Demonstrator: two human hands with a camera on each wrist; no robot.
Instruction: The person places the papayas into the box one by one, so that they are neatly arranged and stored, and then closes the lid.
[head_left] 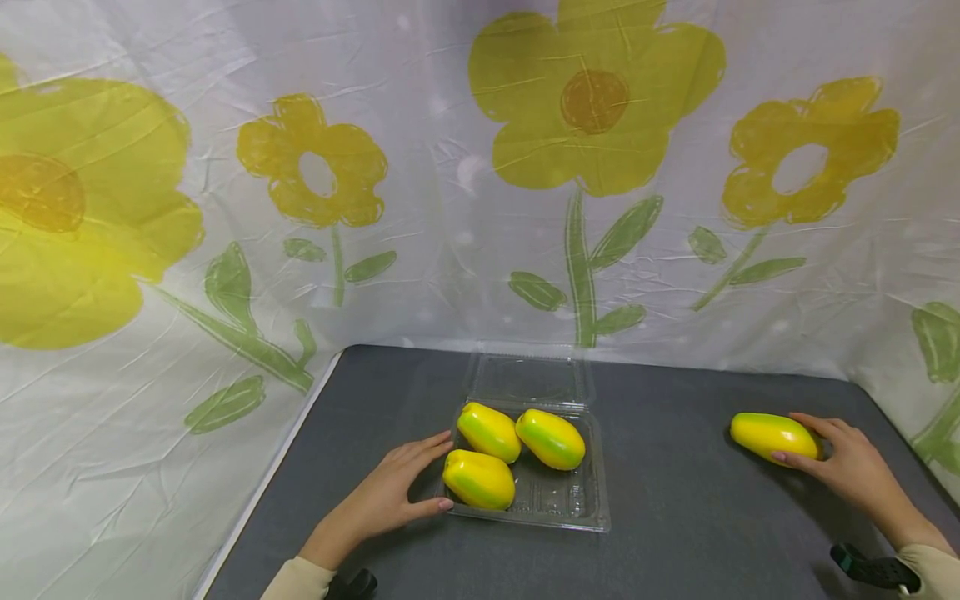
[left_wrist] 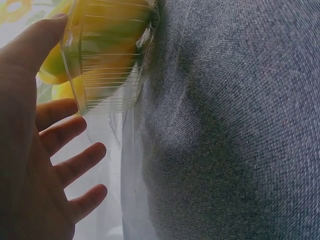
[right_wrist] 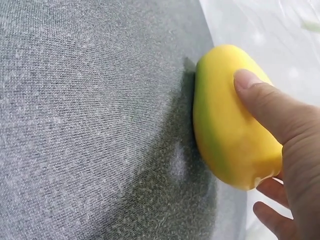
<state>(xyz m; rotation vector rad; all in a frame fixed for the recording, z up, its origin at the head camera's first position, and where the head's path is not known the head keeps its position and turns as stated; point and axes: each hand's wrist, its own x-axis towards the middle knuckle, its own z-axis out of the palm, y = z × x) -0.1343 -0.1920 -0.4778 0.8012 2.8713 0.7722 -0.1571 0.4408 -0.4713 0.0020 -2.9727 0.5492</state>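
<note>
Item one: yellow-green fruit (head_left: 772, 436), single, at the right side of the dark table (head_left: 660, 500), well apart from the others; whether it bore on the cloth or hung just above it could not be told.

Item two: right hand (head_left: 855, 458), grasping that fruit by its near-right end, thumb along one side and fingers on the other; the end hold probably suited its smooth, rounded shape, giving the thumb something to oppose. Two fingertips stood off the skin in the right wrist view.

Item three: clear plastic box (head_left: 551, 500), hinged, its lid (head_left: 528, 379) laid back towards the flowered curtain (head_left: 450, 233), presumably so that the tray could be reached from above.

Item four: contents, three matching fruits: one far left (head_left: 489, 432), one far right (head_left: 551, 439), one near left (head_left: 478, 480); the ribbed floor showed at near right. They lay on their sides, likely because the shallow tray suited that posture.

Item five: left hand (head_left: 390, 487), not clenched on anything, fingers spread, thumb and forefinger at the box's left edge, seemingly to steady so light a container
</note>
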